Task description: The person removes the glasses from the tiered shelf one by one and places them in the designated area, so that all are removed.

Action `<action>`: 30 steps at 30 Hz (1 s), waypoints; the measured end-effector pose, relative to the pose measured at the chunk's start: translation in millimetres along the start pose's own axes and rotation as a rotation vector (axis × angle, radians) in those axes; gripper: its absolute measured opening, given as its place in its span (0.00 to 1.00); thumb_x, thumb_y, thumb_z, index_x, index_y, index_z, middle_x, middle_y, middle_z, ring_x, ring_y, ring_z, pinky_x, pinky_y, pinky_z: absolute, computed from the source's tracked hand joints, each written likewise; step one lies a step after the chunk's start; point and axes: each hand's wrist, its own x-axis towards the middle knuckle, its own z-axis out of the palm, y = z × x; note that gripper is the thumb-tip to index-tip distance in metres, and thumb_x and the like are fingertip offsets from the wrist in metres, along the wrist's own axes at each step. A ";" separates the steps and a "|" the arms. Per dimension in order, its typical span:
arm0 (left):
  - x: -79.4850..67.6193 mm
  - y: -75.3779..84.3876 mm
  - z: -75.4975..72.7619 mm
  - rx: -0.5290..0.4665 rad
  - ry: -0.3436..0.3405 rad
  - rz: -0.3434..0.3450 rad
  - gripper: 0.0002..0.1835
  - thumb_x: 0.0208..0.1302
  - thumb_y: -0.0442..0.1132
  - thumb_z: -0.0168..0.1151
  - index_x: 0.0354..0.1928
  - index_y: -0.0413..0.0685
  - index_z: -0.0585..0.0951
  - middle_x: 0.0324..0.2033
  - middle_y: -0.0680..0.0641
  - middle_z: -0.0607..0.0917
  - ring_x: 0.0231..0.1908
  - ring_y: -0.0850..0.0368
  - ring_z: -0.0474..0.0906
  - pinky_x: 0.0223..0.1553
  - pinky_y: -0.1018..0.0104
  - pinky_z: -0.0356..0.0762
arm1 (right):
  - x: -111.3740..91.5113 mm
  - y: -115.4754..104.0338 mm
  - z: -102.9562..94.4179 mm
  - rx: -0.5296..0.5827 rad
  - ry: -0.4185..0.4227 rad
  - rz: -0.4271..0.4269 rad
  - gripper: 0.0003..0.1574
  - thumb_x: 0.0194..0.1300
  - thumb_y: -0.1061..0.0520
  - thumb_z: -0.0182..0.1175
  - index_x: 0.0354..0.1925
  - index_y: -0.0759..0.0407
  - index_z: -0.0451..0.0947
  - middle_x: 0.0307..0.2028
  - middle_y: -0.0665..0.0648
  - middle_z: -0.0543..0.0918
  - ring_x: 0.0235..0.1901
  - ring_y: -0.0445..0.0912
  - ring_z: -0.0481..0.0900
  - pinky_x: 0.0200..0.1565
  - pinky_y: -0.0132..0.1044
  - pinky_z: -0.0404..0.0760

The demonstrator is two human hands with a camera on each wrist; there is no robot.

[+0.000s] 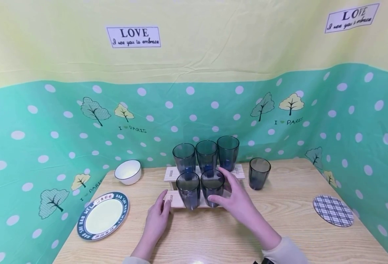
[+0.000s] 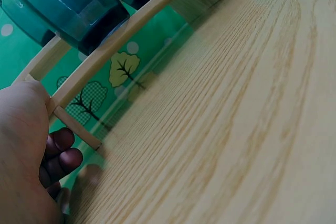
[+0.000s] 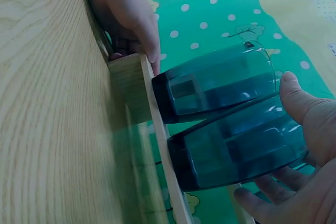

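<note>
A two-tier pale wooden rack (image 1: 176, 200) stands on the table. Two dark tinted glasses rest side by side on its lower tier, a left glass (image 1: 188, 192) and a right glass (image 1: 212, 187). My right hand (image 1: 238, 200) holds the right glass, its thumb near the rim in the right wrist view and fingers around the far side. With thumb and curled fingers, my left hand (image 1: 157, 217) grips the left end of the lower tier. On the upper tier stand three more glasses (image 1: 207, 156), close together.
One more tinted glass (image 1: 259, 174) stands on the table (image 1: 289, 220), right of the rack. To the left are a white bowl (image 1: 126, 179) and a blue-rimmed plate (image 1: 84, 222). A round plaid mat (image 1: 333, 211) lies far right. A dotted cloth (image 1: 161, 106) hangs behind and around the table.
</note>
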 end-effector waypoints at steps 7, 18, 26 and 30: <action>-0.1 0.6 0.5 -0.012 0.004 0.003 0.27 0.87 0.42 0.56 0.82 0.45 0.72 0.29 0.54 0.78 0.29 0.58 0.74 0.37 0.61 0.75 | 1.4 4.7 4.5 -0.008 0.015 0.016 0.66 0.62 0.46 0.84 0.87 0.37 0.58 0.81 0.61 0.64 0.72 0.68 0.74 0.69 0.61 0.76; 0.2 -0.2 0.0 -0.002 0.009 0.007 0.27 0.87 0.42 0.56 0.82 0.46 0.72 0.29 0.54 0.77 0.30 0.58 0.74 0.38 0.61 0.75 | 3.5 9.1 10.2 -0.053 0.042 0.002 0.65 0.64 0.45 0.83 0.87 0.34 0.57 0.82 0.61 0.64 0.76 0.67 0.70 0.71 0.64 0.73; 0.4 -0.3 -0.1 -0.004 0.009 0.009 0.27 0.87 0.42 0.56 0.82 0.46 0.72 0.29 0.54 0.77 0.29 0.58 0.74 0.38 0.60 0.75 | 2.9 10.3 11.4 -0.049 0.055 0.006 0.62 0.66 0.43 0.82 0.87 0.34 0.58 0.81 0.61 0.66 0.75 0.67 0.72 0.71 0.65 0.73; 0.1 -0.3 -0.2 -0.010 0.006 0.006 0.27 0.87 0.42 0.56 0.82 0.46 0.72 0.29 0.54 0.78 0.29 0.58 0.74 0.38 0.61 0.75 | 1.7 9.4 11.8 -0.040 0.059 0.013 0.60 0.66 0.43 0.81 0.86 0.34 0.59 0.80 0.62 0.67 0.73 0.68 0.74 0.69 0.63 0.75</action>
